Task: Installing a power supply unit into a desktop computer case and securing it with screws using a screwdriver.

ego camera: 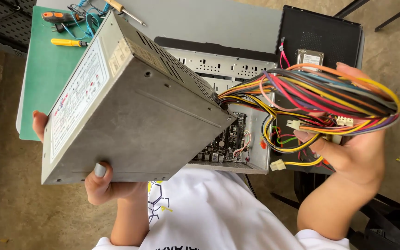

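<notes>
1. Bare concrete floor surrounds a grey table (218,21) seen from above, where an open computer case (230,69) lies.
2. Above the case, a grey metal power supply box (135,106) is held tilted in the air.
3. Left hand (99,183) grips the box from beneath, thumb pressed on its near face.
4. Right hand (355,153) is closed around the bundle of coloured cables (329,99) coming out of the box.
5. Inside the case sits a circuit board (228,143).
6. Behind, a green mat (45,69) carries screwdrivers (68,42); a black side panel (320,34) holds a hard drive (309,57).
</notes>
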